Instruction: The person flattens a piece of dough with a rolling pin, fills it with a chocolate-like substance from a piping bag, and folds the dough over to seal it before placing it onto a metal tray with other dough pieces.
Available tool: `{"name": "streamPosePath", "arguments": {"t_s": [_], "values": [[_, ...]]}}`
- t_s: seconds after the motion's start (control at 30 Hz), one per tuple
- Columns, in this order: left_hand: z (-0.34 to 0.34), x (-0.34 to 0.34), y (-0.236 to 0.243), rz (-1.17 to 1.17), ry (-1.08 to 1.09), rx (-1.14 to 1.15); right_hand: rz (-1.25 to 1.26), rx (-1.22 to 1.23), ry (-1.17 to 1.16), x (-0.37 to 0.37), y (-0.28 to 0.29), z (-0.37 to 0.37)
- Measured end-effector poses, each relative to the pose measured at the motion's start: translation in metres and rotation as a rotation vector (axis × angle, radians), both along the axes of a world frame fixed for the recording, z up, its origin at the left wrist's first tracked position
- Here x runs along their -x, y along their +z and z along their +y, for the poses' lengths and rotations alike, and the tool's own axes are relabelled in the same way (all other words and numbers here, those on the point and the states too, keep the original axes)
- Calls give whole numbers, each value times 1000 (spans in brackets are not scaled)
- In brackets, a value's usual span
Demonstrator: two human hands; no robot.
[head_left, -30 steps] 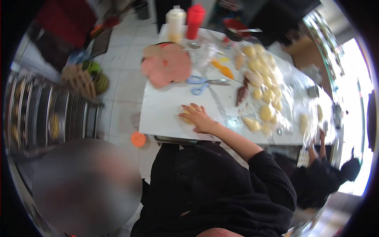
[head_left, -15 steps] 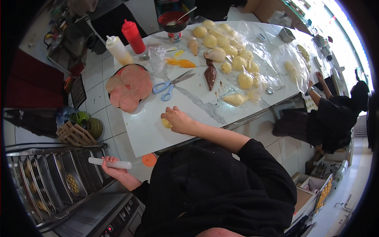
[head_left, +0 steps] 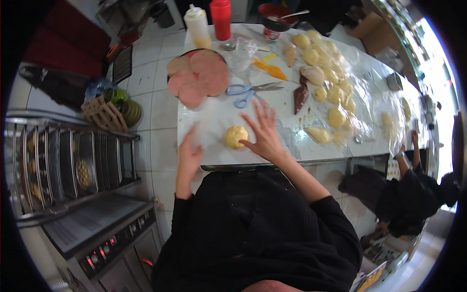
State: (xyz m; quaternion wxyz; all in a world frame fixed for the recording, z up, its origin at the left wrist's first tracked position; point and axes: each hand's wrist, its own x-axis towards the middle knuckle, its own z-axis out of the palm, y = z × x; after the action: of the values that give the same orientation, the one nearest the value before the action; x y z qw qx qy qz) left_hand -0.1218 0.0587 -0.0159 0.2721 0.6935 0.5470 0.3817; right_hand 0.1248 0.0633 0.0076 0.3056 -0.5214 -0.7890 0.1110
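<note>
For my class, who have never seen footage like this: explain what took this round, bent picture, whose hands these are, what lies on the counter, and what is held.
A wide fisheye camera worn on a person's head looks down, so straight edges bend. The forearms at the bottom are the wearer's own. The right hand lies flat, fingers spread, touching a ball of dough. The left hand rests on the white counter, holding nothing. Further back lie blue-handled scissors, a plate of pink meat slices, two squeeze bottles and more dough balls on clear film. Another person stands at right.
</note>
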Motion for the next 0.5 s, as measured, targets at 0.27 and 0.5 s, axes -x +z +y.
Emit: {"name": "streamPosePath", "arguments": {"t_s": [0.27,0.5], "values": [[-7,-48,-8,391,-304,-129,-344,272,28,-42,-57,-20],[42,-50,-45,693,-49,-126,-290,48,-287,-31,-64,32]]}}
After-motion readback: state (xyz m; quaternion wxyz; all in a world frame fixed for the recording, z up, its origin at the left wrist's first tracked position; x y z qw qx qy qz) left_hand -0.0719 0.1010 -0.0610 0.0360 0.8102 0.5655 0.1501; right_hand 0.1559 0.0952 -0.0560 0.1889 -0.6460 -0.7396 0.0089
